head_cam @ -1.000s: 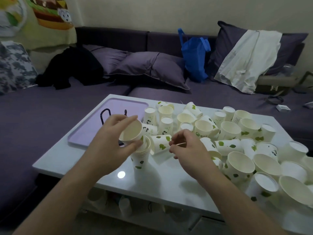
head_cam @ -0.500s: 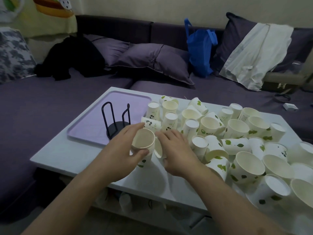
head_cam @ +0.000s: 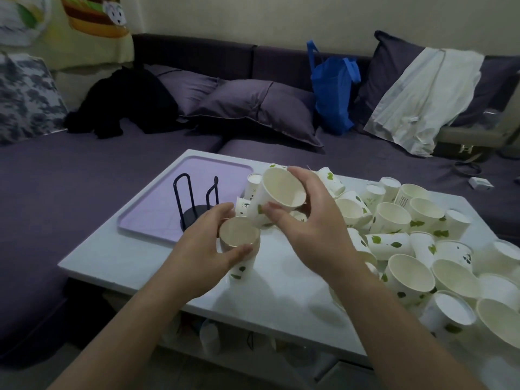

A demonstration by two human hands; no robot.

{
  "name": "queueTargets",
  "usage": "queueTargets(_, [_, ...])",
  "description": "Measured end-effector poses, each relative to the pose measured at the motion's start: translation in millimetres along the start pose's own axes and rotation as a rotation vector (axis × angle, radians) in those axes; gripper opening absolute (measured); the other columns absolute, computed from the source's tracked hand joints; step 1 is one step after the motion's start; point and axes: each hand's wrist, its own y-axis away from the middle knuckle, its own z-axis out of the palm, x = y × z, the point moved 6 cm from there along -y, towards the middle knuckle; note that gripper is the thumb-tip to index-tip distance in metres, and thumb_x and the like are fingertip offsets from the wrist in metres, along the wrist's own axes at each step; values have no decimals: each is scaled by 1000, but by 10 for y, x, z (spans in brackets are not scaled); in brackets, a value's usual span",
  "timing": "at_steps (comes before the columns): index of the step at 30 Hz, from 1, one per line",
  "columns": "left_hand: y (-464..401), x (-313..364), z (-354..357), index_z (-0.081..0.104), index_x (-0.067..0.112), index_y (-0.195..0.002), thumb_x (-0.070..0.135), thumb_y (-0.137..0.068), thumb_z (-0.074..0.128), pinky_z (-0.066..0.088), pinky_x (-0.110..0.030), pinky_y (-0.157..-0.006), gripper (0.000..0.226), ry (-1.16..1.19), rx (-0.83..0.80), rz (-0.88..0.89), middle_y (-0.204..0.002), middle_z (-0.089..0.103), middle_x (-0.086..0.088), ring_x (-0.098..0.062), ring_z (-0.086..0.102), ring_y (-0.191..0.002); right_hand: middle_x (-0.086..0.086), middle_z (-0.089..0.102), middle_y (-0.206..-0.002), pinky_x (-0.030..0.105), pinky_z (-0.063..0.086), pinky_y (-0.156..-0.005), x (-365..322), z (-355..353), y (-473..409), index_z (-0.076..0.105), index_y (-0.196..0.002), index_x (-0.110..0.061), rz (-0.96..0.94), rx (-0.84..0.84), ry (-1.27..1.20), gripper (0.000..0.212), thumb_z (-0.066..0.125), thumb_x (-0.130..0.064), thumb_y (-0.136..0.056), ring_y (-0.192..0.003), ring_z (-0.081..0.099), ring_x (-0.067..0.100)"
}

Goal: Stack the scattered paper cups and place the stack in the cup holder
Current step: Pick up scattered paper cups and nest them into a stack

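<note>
My left hand (head_cam: 201,249) grips an upright stack of white paper cups with green leaf prints (head_cam: 239,243) standing on the white table (head_cam: 135,254). My right hand (head_cam: 312,220) holds a single paper cup (head_cam: 277,197) tilted in the air, its mouth toward me, just above and right of the stack. Several loose cups (head_cam: 408,237) lie scattered over the table's right half. The black wire cup holder (head_cam: 197,204) stands on a lilac tray (head_cam: 194,187), just behind my left hand.
A purple sofa (head_cam: 84,170) wraps around the far side of the table, carrying cushions, black clothing, a blue bag (head_cam: 333,88) and a white garment. More cups sit on a shelf under the tabletop.
My right hand has picked up a single cup from the pile and lifted it above the stack. My left hand still grips the stack on the table.
</note>
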Motion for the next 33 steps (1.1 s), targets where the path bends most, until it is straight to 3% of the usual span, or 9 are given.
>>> queueTargets(4, [31,-11,29,37,36,-157,41,-79,90,51,-36,-113,94,122,-19,-22,-141,60,24,-6,60,-131,-14,59,-143,39,51,-111,-9,230,62,48,-154,-30,32,-125,31,73,81,-43,-89,-131,57,9])
queueTargets(8, [52,-8,3,38,35,-157,44,-75,90,50,-29,-112,97,163,6,8,-143,60,23,-1,59,-131,-11,43,-160,36,36,-124,21,421,133,36,-164,-25,6,-281,245,81,75,-43,-95,-147,38,7])
queueTargets(14, [43,-11,14,43,42,-147,46,-77,85,48,-14,-102,82,132,-14,-1,-129,56,35,8,61,-117,-14,45,-162,35,33,-125,66,474,153,36,-164,-29,48,-322,216,62,58,-36,-107,-149,38,5])
queueTargets(17, [41,10,29,49,36,-148,30,-85,87,52,-25,-108,74,87,-13,8,-134,60,23,-3,60,-125,-10,48,-159,29,35,-120,112,544,182,37,-163,-28,36,-366,282,62,62,-30,-106,-146,42,9])
queueTargets(20, [57,54,14,44,43,-146,38,-79,91,47,-18,-103,82,70,-27,33,-129,53,35,4,57,-122,-14,44,-164,26,32,-121,112,471,206,35,-164,-31,58,-366,246,62,59,-35,-107,-149,38,6])
queueTargets(23, [154,258,-59,35,52,-141,52,-78,86,40,-1,-91,81,19,40,150,-126,43,45,23,46,-120,-14,55,-152,33,43,-117,106,148,222,49,-155,-31,86,-241,270,52,60,-28,-105,-137,51,7])
queueTargets(26, [270,585,-101,48,39,-139,33,-86,83,43,-4,-91,65,-57,189,316,-127,50,25,9,50,-121,-10,64,-124,38,55,-98,163,-337,275,65,-127,-25,151,-110,495,36,60,-10,-95,-109,62,11])
queueTargets(30, [313,933,257,61,29,-127,18,-92,78,51,-10,-87,40,-94,139,371,-115,58,19,-1,61,-104,-7,63,-111,40,56,-87,295,-762,449,64,-109,-26,301,-211,901,20,63,-23,-89,-100,62,20])
queueTargets(33, [184,993,703,57,32,-136,25,-98,72,48,-6,-84,41,-138,33,273,-126,56,21,3,60,-105,-3,66,-112,41,46,-97,373,-778,579,66,-111,-27,272,-349,1147,26,65,-40,-88,-110,55,25])
